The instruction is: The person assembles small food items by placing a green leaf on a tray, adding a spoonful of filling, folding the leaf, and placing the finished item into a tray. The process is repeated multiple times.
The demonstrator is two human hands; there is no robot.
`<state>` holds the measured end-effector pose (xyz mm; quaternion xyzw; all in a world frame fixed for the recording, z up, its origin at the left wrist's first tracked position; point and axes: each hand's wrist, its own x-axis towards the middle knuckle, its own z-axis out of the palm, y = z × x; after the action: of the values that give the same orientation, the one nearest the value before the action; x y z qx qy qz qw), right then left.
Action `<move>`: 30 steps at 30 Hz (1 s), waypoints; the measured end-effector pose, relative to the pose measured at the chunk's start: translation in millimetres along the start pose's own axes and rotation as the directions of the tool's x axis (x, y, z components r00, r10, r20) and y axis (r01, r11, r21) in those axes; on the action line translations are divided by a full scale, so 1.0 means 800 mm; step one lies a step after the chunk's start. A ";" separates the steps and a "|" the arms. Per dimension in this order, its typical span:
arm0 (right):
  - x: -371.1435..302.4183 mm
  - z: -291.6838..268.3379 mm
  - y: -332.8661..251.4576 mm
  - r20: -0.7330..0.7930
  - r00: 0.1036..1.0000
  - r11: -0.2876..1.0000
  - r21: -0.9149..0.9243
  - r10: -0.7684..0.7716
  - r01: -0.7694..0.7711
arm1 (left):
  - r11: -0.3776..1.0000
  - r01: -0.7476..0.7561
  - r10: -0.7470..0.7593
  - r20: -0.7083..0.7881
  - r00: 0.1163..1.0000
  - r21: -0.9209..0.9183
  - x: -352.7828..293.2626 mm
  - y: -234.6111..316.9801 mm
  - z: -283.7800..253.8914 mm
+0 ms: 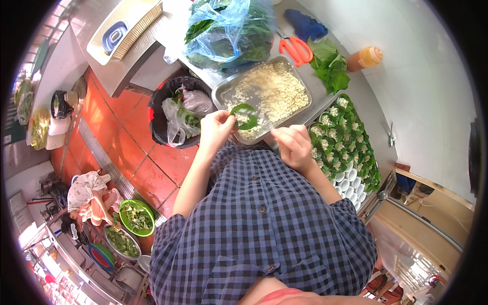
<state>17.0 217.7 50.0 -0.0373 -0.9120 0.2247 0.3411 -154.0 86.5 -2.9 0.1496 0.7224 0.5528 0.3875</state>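
Observation:
My left hand (215, 129) pinches the edge of a round green leaf (246, 124) with small white crumbly bits lying on it. The leaf is above the near left corner of a metal tray (222, 95), which holds a pale chopped filling (277, 91). My right hand (295, 146) is just off the tray's near right edge, its fingers curled together; what they hold, if anything, is hidden. Close by on the right, rows of green leaf cups (333, 133) carry white filling, and several white cups (349, 184) stand at their near end.
Behind the tray lie a blue plastic bag of leaves (229, 35), orange-handled scissors (296, 51), loose leaves (329, 66), a blue cloth (306, 25) and a sauce bottle (364, 59). A black bin (158, 119) stands at left. A person (89, 198) crouches by a green basket (136, 217).

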 end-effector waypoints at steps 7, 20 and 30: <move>0.000 0.004 0.003 -0.013 1.000 1.000 -0.017 0.006 -0.006 | 0.998 -0.011 0.009 -0.034 0.999 -0.055 0.004 -0.010 0.003; -0.037 0.034 0.049 0.176 0.525 0.367 0.535 0.832 -0.761 | 0.990 -0.096 0.091 0.053 0.994 0.102 -0.003 0.009 0.012; -0.031 -0.008 0.026 0.274 0.898 0.797 0.419 0.345 -0.435 | 0.648 -0.643 0.425 0.507 0.750 0.407 -0.025 0.057 0.067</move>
<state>38.4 233.6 30.4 -0.1203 -0.8297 0.5070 0.2004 -111.3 125.7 41.8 0.5665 0.6861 0.3686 0.2691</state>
